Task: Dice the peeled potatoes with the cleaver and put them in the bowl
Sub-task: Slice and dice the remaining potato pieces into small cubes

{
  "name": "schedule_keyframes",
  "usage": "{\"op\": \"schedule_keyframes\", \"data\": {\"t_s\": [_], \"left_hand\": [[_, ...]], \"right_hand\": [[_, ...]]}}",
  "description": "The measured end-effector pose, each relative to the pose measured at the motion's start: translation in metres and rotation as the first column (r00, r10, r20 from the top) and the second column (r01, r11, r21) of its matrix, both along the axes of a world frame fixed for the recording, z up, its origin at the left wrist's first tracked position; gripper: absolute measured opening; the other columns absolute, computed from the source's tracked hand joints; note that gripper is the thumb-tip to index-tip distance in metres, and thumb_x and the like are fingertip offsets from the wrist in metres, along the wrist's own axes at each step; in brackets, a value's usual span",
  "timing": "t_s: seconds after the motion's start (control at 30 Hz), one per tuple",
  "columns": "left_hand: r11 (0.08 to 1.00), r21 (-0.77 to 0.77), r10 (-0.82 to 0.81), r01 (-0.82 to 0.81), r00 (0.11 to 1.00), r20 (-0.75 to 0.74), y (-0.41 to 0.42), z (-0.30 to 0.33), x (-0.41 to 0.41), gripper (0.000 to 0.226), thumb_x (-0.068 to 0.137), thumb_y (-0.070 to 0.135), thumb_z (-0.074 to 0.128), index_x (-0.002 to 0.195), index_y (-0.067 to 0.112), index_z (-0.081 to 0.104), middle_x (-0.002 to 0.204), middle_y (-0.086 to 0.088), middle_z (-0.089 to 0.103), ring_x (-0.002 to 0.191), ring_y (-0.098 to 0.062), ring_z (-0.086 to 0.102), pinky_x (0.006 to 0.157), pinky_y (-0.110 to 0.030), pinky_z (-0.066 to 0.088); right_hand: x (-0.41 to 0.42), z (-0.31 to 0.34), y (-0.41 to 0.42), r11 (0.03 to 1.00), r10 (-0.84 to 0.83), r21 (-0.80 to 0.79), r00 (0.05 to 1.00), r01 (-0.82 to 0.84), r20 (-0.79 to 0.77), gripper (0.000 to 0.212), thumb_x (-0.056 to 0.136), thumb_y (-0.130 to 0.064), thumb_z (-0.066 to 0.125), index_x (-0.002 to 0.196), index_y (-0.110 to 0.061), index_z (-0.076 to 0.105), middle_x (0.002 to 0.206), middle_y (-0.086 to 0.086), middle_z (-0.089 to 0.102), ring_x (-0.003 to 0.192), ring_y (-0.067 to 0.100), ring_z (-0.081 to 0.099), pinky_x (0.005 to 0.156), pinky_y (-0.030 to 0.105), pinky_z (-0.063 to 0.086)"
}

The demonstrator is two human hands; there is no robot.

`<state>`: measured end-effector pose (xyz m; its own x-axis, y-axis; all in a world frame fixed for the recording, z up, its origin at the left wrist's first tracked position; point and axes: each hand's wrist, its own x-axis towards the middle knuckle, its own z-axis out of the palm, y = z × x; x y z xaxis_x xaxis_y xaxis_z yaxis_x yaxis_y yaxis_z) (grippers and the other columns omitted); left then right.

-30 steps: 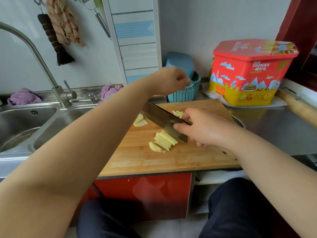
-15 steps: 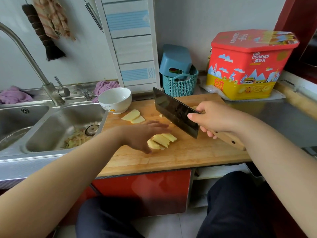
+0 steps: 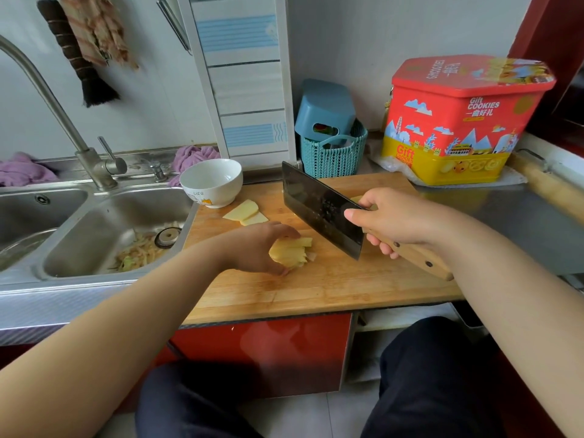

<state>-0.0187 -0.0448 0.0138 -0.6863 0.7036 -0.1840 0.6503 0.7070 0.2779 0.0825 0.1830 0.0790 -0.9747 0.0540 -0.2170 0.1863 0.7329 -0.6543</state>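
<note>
On the wooden cutting board, my left hand curls its fingers and thumb round a stack of yellow potato slices. My right hand grips the wooden handle of the dark cleaver, forefinger along the blade's flat side; the blade is held raised and slanted just right of the stack. Two loose potato slices lie near the board's far left. The white bowl stands at the board's far left corner, and its visible inside looks empty. Another potato bit peeks out behind my right hand.
A steel double sink with peelings around its drain lies left of the board, with a tap behind it. A teal basket and a red-and-yellow cookie tin stand behind the board. Bare steel counter runs to the right.
My left arm came down from the back of the counter and took hold of the potato slices, gathering them into a stack. The cleaver lifted off the board and stayed raised to the right.
</note>
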Motion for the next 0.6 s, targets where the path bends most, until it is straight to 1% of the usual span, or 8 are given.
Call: {"op": "schedule_keyframes", "data": {"t_s": [0.07,0.13,0.23,0.33,0.4,0.47,0.6], "left_hand": [[0.999,0.021,0.038,-0.037,0.997,-0.065,-0.001,-0.006,0.005,0.069,0.081,0.042,0.071,0.141,0.028,0.040,0.137,0.004,0.050,0.117,-0.015,0.051,0.096,-0.032,0.046],[0.997,0.058,0.059,-0.053,0.994,-0.094,-0.001,-0.012,0.009,0.064,0.082,0.041,0.069,0.139,0.027,0.043,0.133,0.004,0.052,0.113,-0.015,0.053,0.095,-0.035,0.048],[0.993,0.105,0.055,-0.050,0.998,-0.043,-0.002,-0.016,0.011,0.058,0.083,0.037,0.068,0.135,0.026,0.046,0.131,0.005,0.053,0.116,-0.014,0.050,0.099,-0.035,0.045],[0.988,0.135,0.070,-0.073,0.997,0.026,-0.003,-0.016,0.011,0.054,0.084,0.034,0.069,0.133,0.027,0.048,0.130,0.006,0.053,0.117,-0.012,0.048,0.101,-0.034,0.042],[0.984,0.136,0.109,-0.113,0.993,0.036,0.000,-0.016,0.014,0.052,0.084,0.034,0.069,0.132,0.027,0.048,0.127,0.005,0.055,0.113,-0.013,0.049,0.097,-0.032,0.043],[0.977,0.133,0.167,-0.166,0.986,0.008,0.005,-0.017,0.019,0.051,0.085,0.035,0.067,0.131,0.026,0.048,0.123,0.003,0.057,0.108,-0.014,0.051,0.091,-0.030,0.045],[0.928,0.153,0.353,-0.340,0.934,-0.065,0.016,-0.021,0.032,0.054,0.086,0.039,0.065,0.134,0.023,0.046,0.121,0.000,0.057,0.101,-0.016,0.054,0.079,-0.026,0.045]], "right_hand": [[-0.001,0.000,-0.001,1.000,0.001,0.001,1.000,-0.001,0.003,0.033,0.101,-0.040,0.048,0.111,-0.009,0.057,0.072,0.008,0.062,0.055,0.016,0.056,0.048,0.027,0.050],[-0.001,-0.001,-0.002,1.000,0.003,0.000,1.000,-0.003,0.007,0.034,0.101,-0.041,0.049,0.113,-0.010,0.056,0.073,0.008,0.062,0.055,0.016,0.056,0.048,0.027,0.049],[-0.001,-0.001,-0.005,1.000,0.009,0.002,1.000,-0.009,0.015,0.034,0.101,-0.040,0.049,0.116,-0.011,0.054,0.075,0.009,0.062,0.056,0.016,0.057,0.048,0.027,0.049],[0.000,0.000,-0.007,1.000,0.020,0.013,1.000,-0.020,0.018,0.034,0.101,-0.040,0.048,0.115,-0.010,0.055,0.075,0.009,0.062,0.056,0.016,0.057,0.048,0.027,0.049],[0.001,0.001,-0.007,1.000,0.020,0.015,1.000,-0.020,0.017,0.033,0.102,-0.040,0.048,0.115,-0.010,0.055,0.075,0.009,0.062,0.056,0.015,0.057,0.048,0.027,0.050],[0.001,0.002,-0.007,1.000,0.020,0.021,1.000,-0.021,0.018,0.034,0.102,-0.040,0.047,0.116,-0.010,0.055,0.075,0.008,0.062,0.056,0.015,0.057,0.048,0.026,0.050],[0.001,0.001,-0.007,0.999,0.016,0.033,0.999,-0.017,0.030,0.035,0.102,-0.040,0.046,0.117,-0.010,0.055,0.076,0.009,0.063,0.056,0.015,0.057,0.046,0.026,0.050]]}}
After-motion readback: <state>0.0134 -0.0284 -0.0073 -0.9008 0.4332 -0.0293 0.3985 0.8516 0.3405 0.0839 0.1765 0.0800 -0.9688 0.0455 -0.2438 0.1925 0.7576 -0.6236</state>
